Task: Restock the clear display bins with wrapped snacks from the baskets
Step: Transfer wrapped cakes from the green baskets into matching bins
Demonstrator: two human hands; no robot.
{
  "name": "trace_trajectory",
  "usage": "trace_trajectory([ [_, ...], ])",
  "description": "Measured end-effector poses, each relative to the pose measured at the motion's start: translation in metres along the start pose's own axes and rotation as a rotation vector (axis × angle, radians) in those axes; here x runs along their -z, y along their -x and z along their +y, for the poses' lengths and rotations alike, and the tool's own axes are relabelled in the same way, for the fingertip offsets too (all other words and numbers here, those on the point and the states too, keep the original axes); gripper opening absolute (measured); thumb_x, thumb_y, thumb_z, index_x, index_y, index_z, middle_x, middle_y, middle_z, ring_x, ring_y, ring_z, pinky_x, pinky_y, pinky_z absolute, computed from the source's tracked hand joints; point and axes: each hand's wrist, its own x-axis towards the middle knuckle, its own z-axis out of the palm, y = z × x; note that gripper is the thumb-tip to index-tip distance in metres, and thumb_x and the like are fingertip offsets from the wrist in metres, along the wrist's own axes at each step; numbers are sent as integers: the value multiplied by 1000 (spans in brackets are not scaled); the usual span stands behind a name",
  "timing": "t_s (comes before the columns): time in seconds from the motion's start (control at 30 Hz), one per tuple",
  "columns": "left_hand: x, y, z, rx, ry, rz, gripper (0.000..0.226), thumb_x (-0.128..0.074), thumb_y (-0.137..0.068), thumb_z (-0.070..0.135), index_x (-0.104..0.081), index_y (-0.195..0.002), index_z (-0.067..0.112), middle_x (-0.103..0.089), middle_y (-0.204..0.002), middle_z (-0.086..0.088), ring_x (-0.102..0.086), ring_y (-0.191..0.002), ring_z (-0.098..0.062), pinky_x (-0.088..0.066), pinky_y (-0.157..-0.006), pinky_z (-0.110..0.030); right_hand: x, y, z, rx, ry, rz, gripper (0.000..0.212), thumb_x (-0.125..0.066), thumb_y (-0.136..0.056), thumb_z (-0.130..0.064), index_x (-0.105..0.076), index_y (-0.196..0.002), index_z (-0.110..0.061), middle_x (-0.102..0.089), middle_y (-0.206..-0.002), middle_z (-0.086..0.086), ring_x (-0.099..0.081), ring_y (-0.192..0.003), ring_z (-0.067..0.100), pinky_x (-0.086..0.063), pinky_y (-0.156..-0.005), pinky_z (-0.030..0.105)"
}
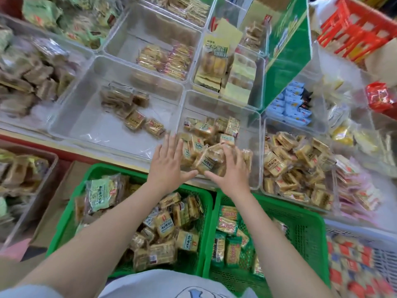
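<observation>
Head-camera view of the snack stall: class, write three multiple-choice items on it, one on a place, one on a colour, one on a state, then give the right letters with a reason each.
1. Where are both hands?
A. In the red crate
B. Over the front clear bin
C. In a green basket

2. What colour are the two baskets nearest the person?
A. Green
B. Blue
C. Black

3. How are the fingers of the left hand?
A. Clenched in a fist
B. Pinching a bag
C. Spread and straight

Answers: B, the left hand and right hand lie on the wrapped snacks in the front clear bin. A, each green basket shows green mesh. C, fingers extended, nothing gripped.
</observation>
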Motion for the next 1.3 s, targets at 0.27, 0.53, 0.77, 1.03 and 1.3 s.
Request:
trace_trajectory([
  [0.27, 1, 2, 0, -5, -16, -11, 116, -9, -78, 93, 24, -154, 12, 34, -159, -15, 29, -148, -30, 3, -125, -48, 11, -73, -17, 75, 87, -33, 112, -85, -65, -59, -18, -152, -38, -27, -155, 12, -53, -124, 32, -54, -93, 50],
  [0.53, 0, 1, 1, -1, -20, -7, 115, -9, -77, 93, 25, -153, 14, 31, -160, -14, 27, -149, -29, 3, -125, -47, 1, -73, -36, 13, -270, 346, 54, -64, -92, -20, -37, -139, -18, -34, -142, 17, -57, -104, 24, -57, -79, 32],
  [0.77, 4, 5, 12, 45, 18, -36, 109, -24, -83, 86, 10, -158, 16, 22, -164, -14, 20, -151, -29, 5, -123, -47, -13, 41, -14, 317, -305, 319, 14, -57, -95, -13, -65, -105, -9, -59, -108, 6, -54, -90, 16, -49, -75, 29],
  [1.03, -10, 79, 139, -273, 401, -26, 52, -59, -98, 31, -47, -145, 11, -54, -142, -10, -48, -131, -29, -37, -110, -41, -58, 132, 125, -223, -426, -99, 13, -51, -100, -24, -63, -103, -18, -61, -81, -1, -58, -74, 23, -50, -66, 37],
  [1.3, -61, 99, 217, -200, 336, -534, 40, -50, -102, 37, -48, -141, 24, -63, -122, 4, -62, -103, -16, -53, -88, -35, -70, 143, 268, -409, -352, 59, 42, -63, -95, -14, -55, -135, -11, -52, -139, 8, -56, -123, 25, -49, -98, 37],
])
